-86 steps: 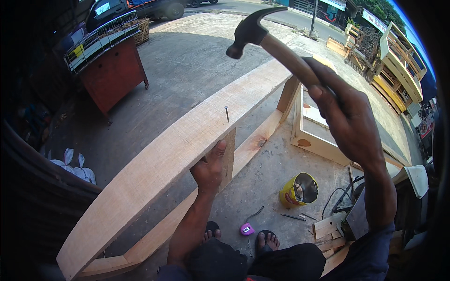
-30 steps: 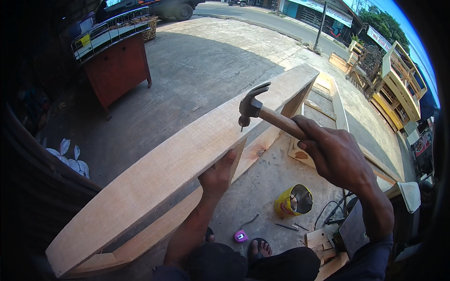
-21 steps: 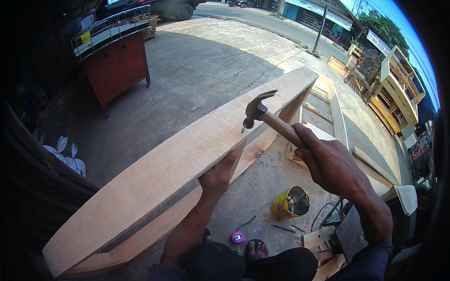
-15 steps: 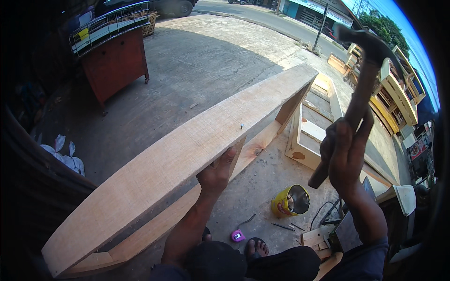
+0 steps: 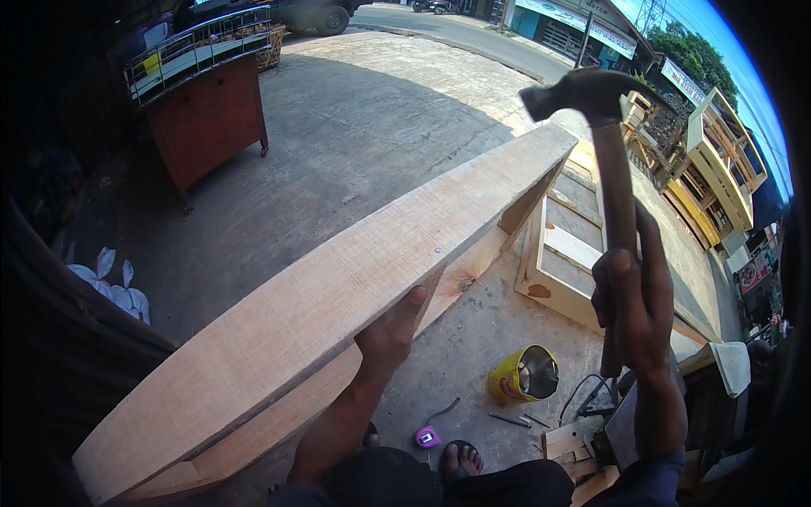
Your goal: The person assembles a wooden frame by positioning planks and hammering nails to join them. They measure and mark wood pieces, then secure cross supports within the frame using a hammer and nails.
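Note:
In my right hand (image 5: 634, 317) is a claw hammer (image 5: 617, 169), gripped by its wooden handle and raised with the head up and the claw pointing right. Below and left of it a long pale plank (image 5: 321, 279) forms the top side of a wooden frame. A nail (image 5: 438, 250) stands in the plank near its right-hand edge, its head close to the surface. My left hand (image 5: 389, 334) grips a short crosspiece under the plank, thumb along the wood; its other fingers are hidden.
On the floor are a yellow can (image 5: 507, 376) with bits inside, a pink tape measure (image 5: 427, 437) and pencil-like sticks (image 5: 510, 420). A second wooden frame (image 5: 541, 275) lies right. A red wheeled cabinet (image 5: 211, 118) is far left; stacked wooden furniture (image 5: 718, 160) is far right.
The nail has sunk deeper into the plank. The hammer's head has swung left and its handle is more upright, with my right hand slightly lower. My left hand keeps its place.

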The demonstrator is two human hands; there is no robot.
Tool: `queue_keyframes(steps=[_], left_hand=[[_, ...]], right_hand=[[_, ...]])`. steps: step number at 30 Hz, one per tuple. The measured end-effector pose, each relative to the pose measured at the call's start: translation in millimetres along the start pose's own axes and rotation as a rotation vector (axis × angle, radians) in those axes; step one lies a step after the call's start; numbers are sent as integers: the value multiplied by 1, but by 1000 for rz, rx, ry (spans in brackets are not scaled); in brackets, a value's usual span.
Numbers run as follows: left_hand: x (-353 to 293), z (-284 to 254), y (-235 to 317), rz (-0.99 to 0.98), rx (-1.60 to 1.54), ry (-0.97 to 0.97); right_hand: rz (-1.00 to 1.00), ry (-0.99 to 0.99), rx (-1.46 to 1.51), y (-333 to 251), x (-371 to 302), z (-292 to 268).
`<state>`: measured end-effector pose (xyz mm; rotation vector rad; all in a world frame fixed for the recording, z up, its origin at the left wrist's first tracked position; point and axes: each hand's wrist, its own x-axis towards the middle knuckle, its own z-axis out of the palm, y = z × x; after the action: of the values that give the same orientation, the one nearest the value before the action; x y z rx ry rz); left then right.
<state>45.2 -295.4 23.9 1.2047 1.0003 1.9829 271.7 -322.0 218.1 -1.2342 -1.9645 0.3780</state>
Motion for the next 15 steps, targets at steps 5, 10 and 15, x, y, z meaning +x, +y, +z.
queue_keyframes(steps=[5,10,15], left_hand=[[0,1,-1,-10,-2,19],[0,-1,0,-24,50,15],[0,1,-2,52,67,83]], right_hand=[[-47,-501,-494,-4,0,2],[47,-35,26,2,-8,2],[187,-345,-209,64,-64,21]])
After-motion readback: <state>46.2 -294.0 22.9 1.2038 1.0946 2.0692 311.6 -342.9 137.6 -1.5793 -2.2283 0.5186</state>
